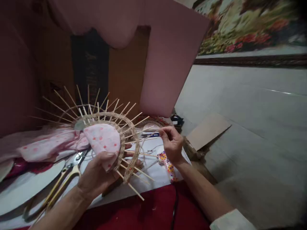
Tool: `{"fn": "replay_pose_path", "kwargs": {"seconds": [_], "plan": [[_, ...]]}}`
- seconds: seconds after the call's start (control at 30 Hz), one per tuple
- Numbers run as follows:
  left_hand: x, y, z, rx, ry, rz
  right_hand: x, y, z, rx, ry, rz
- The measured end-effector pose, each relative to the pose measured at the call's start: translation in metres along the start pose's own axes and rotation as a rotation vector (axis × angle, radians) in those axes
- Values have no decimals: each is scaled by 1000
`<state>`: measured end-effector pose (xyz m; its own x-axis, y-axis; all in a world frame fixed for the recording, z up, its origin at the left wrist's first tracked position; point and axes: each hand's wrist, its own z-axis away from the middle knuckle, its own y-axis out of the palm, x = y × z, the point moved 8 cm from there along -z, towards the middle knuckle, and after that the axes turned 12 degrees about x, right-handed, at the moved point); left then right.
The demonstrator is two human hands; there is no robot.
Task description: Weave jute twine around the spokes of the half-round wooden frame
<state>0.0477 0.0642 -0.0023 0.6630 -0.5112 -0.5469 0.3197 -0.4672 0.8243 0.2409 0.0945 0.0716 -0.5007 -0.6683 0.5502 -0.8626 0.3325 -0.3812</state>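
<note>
My left hand [100, 174] grips a half-round piece of twine weaving [137, 140] by its lower side, thumb on top. Thin wooden sticks fan outward from it, with two woven bands of twine running across them. Inside the inner band lies pink dotted fabric [103, 140]. To the right, my right hand [172, 143] is closed in a pinch at the end of a thin strand of twine [153, 130], beside the stick tips. Below that hand lies a glue gun [169, 166] with a colourful dotted body and a black cord.
Large scissors [59, 182] with yellowish handles lie at the left, beside a white oval piece [31, 187] and bunched dotted cloth [48, 148]. A blue-handled tool [152, 135] is behind. A pink-covered cardboard box [165, 64] stands at the back; a flat board [208, 131] is at the right.
</note>
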Motion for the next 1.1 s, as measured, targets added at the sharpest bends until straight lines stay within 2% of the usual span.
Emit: {"fn": "replay_pose_path", "kwargs": {"seconds": [0.17,0.33,0.43,0.53,0.6,0.7,0.8,0.9,1.0,1.1], "plan": [[-3,-7,1,-93,37,-3,11,-12,17,-86,-167,142],[-5,-8,3,-145,29,-43,21,-12,30,-92,-327,208],[-3,-10,4,-119,9,-80,24,-14,22,-129,-315,274],[1,-12,3,-86,-7,-129,27,-11,4,-80,-252,315],[3,-13,1,-77,-8,-143,34,-13,-2,-81,-262,303],[3,-12,0,-80,-1,-117,45,-21,5,-146,-350,270],[0,-10,0,-119,3,-83,43,-27,21,-190,-412,232],[-4,-9,2,-148,8,-62,25,-19,23,-86,-307,275],[-5,-8,2,-121,25,-69,1,5,16,130,-146,322],[0,-7,1,-59,4,-71,-11,29,9,283,-60,325]]}}
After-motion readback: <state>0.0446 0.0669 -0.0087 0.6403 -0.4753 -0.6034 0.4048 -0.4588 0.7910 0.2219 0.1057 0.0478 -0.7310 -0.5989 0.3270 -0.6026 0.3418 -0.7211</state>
